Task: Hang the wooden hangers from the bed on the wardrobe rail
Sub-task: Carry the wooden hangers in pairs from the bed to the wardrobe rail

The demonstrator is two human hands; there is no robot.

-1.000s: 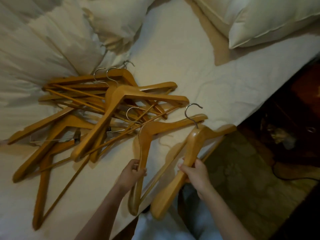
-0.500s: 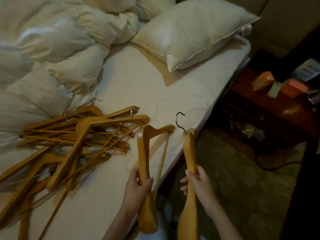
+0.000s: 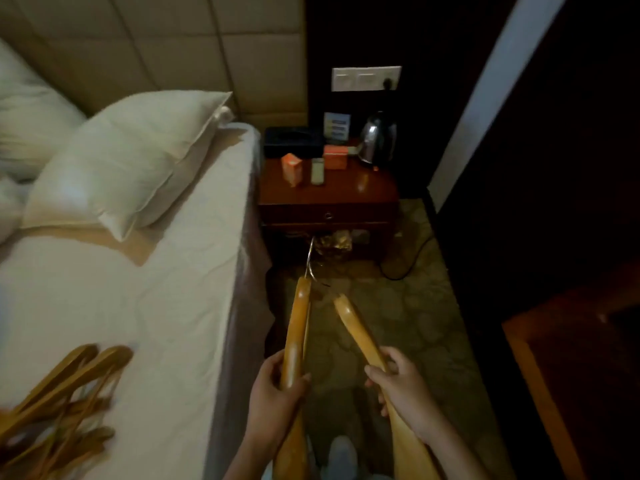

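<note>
Left hand: fingers wrapped tight around the arm of one wooden hanger, seen edge-on, smooth honey-coloured varnished wood, with a thin bright metal hook at its far end. Right hand: closed likewise on the arm of a second wooden hanger, same wood and gloss, its rounded far tip angled toward the first hanger; whether the two touch there cannot be told. Both hangers are held over the floor beside the bed, pointing away from the person.

Remaining hangers: a tangled pile of the same wood, blurred, lying on the bed near its lower left edge, well apart from the hands.

Bed: white, lightly creased sheet; plump white pillow against a padded, square-quilted headboard.

Nightstand: dark reddish polished wood, one drawer, directly ahead of the hanger tips. On it: steel kettle, dark tissue box, two orange cartons, small upright card. White switch plate on the dark wall above.

Floor: patterned carpet, with a dark cable looping across it.
</note>
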